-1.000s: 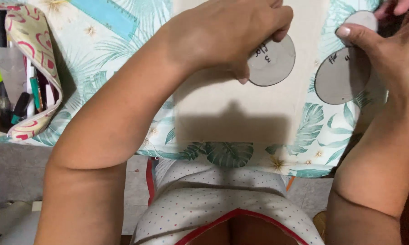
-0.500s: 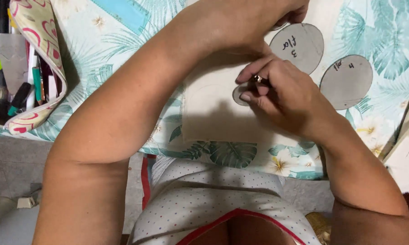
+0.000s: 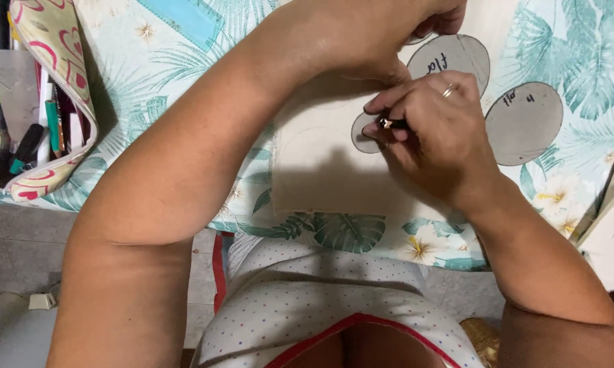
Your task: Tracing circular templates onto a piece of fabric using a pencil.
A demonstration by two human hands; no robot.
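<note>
Since the frame half a second earlier, right hand (image 3: 433,133) has shifted only slightly and remains over the small grey disc (image 3: 363,133), with the pen (image 3: 390,124) tip at the disc's upper right edge. Fingers of this hand are closed around the pen barrel in a writing grip; a ring shows on one finger. Left hand (image 3: 416,27) reaches across the body toward the top of the cream fabric panel (image 3: 320,170), next to the upper grey disc (image 3: 450,58); its fingers are curled, but the pictures do not show what they press or pinch, so their state cannot be told. A third grey disc (image 3: 525,123) lies apart to the right on the leaf-print cloth (image 3: 184,75). Judged from their flat look, the discs are thin card templates: light, fairly stiff, easily shifted on fabric. Hold one flat by pressing down near its centre or opposite edge, clear of the pen's path. The cream panel looks soft and may wrinkle if dragged. An open patterned pencil case (image 3: 44,102) lies at far left.
</note>
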